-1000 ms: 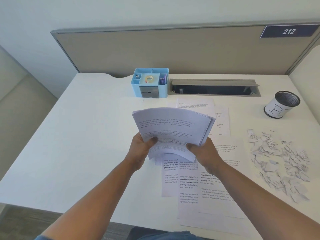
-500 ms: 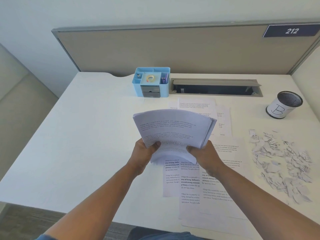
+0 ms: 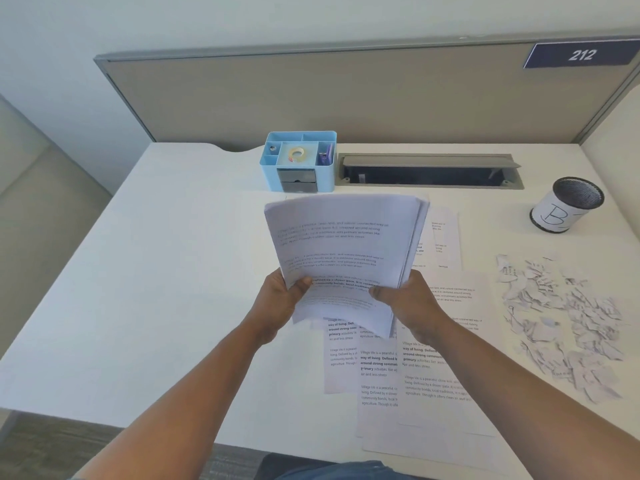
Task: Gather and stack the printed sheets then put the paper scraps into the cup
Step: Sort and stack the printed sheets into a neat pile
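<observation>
Left hand (image 3: 277, 303), right hand (image 3: 412, 306) pinch bowed bundle of white printed paper sheets (image 3: 343, 251) by near edge. Risk: uneven edges beyond grip fan, sheets slip onto loose printed pages (image 3: 436, 368) below grip.

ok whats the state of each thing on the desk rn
stack of printed sheets: held up off the desk, curved
left hand: grips the stack's lower left edge
right hand: grips the stack's lower right edge
loose printed sheets: flat on the desk, overlapping
paper scraps: piled on the desk, not in the cup
mesh cup: upright, labelled B
cable tray lid: open
</observation>
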`<state>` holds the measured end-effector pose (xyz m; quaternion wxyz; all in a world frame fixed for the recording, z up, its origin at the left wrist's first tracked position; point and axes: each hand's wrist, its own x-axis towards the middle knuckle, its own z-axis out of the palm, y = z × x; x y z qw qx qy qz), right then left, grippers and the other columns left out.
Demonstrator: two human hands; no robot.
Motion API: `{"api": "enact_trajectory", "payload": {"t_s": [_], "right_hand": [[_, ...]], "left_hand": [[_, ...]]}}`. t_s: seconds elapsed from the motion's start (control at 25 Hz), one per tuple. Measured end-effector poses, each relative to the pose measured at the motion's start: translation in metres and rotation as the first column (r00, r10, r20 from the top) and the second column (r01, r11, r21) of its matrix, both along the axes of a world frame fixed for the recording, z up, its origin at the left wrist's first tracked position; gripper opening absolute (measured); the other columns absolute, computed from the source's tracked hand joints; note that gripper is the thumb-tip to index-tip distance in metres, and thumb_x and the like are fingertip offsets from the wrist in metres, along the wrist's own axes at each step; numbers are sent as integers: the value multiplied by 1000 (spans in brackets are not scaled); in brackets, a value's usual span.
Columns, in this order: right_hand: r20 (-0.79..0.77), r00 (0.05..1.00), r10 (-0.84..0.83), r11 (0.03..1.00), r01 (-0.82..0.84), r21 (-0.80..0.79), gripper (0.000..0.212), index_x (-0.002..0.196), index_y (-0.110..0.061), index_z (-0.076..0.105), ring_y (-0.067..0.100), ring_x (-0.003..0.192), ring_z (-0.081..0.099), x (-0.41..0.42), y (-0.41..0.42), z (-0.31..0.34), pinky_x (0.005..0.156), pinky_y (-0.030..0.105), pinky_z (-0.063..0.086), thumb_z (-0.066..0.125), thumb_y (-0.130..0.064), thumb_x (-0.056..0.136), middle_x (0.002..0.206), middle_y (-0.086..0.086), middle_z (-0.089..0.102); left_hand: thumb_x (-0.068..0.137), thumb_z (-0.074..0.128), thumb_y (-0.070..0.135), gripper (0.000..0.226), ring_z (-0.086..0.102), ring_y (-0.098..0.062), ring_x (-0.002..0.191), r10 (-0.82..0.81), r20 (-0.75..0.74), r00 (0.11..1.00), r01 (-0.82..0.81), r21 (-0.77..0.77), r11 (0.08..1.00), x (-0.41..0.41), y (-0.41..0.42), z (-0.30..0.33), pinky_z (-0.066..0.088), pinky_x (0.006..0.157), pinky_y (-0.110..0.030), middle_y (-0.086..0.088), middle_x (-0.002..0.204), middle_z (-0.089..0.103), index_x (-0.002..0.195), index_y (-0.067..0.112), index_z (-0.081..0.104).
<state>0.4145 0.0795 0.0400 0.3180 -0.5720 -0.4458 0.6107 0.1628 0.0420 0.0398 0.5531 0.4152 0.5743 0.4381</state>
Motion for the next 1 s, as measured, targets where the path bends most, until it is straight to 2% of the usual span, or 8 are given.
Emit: {"api": "enact_trajectory", "payload": {"t_s": [0.08,0.2,0.44,0.56,0.68,0.76,0.84,1.0], "right_hand": [[-66,998,6,998,-10,-58,26,103,-14,64,19,96,71,4,1,4,86,32,55,79,-3,85,97,0,75],[-230,972,38,987,-73,-145,35,119,-4,69,29,111,71,14,-2,0,102,43,53,77,1,85,112,10,77],[-242,970,-20,974,-36,-223,27,117,-7,71,26,102,75,43,-4,-15,85,38,58,73,-2,90,112,11,77],[-211,972,-104,966,48,-253,21,110,-6,71,28,96,75,67,0,-18,86,41,58,72,1,90,110,13,77],[-216,955,-205,951,143,-273,29,118,-3,71,32,101,74,92,4,-28,92,47,56,70,1,90,114,15,76],[-228,931,-283,933,213,-289,32,121,-4,70,33,105,72,103,7,-34,92,49,56,70,1,89,116,13,76],[-231,913,-337,914,259,-311,29,117,-6,72,33,105,72,110,10,-40,91,50,56,69,3,89,114,11,76],[-199,914,-354,903,280,-325,32,119,-6,71,33,108,70,114,19,-50,96,53,54,68,6,89,117,12,75]], "left_hand": [[103,59,7,27,71,-27,114,-12,14,1000,12,-44,999,-2,3,2,57,98,-43,-8,122,75,130,8,65],[103,59,5,25,73,-35,108,-8,56,998,16,-145,989,3,3,1,59,94,-49,-14,117,76,127,5,65],[101,64,7,24,74,-34,106,-16,69,997,33,-263,964,37,3,-13,60,93,-50,-12,114,77,124,5,66],[101,67,22,16,75,-27,100,21,-23,1000,-27,-299,954,51,10,-15,61,90,-44,-7,107,79,111,9,69],[101,63,24,12,69,-24,102,144,-272,951,-218,-264,940,48,20,-24,53,75,-28,-2,113,73,107,15,67],[100,63,26,24,61,-19,105,173,-408,896,-296,-259,920,44,25,-31,47,76,-27,0,129,64,122,16,62],[98,66,30,49,56,-21,114,126,-479,869,-300,-305,904,41,30,-38,47,87,-32,-3,141,54,142,13,51],[87,80,39,78,56,-26,122,18,-562,827,-265,-361,894,46,43,-49,50,93,-37,-6,143,50,148,9,43]]}}
